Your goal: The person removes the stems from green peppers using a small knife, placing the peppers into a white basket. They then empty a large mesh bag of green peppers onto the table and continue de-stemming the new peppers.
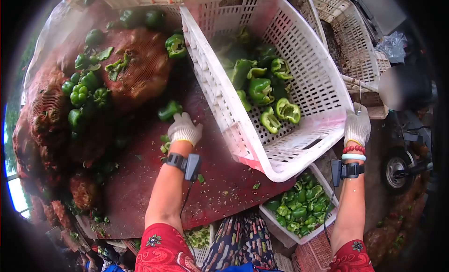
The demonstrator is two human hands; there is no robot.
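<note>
My left hand (185, 129), in a pale glove, has its fingers at the lower edge of a green pepper (170, 111) on the red tabletop (206, 192). My right hand (358, 124), also gloved, is closed beside the right corner of a large white crate (271, 166); a thin metal tool (359, 91) sticks up from its fingers. Inside that crate lie cut green peppers (260, 91), some showing hollow insides.
Red mesh sacks (135, 70) with loose green peppers (78, 95) on them fill the left. Below the table's right edge stands a white crate of peppers (299, 207). More crates (358, 42) and a wheel (397, 171) are at the right.
</note>
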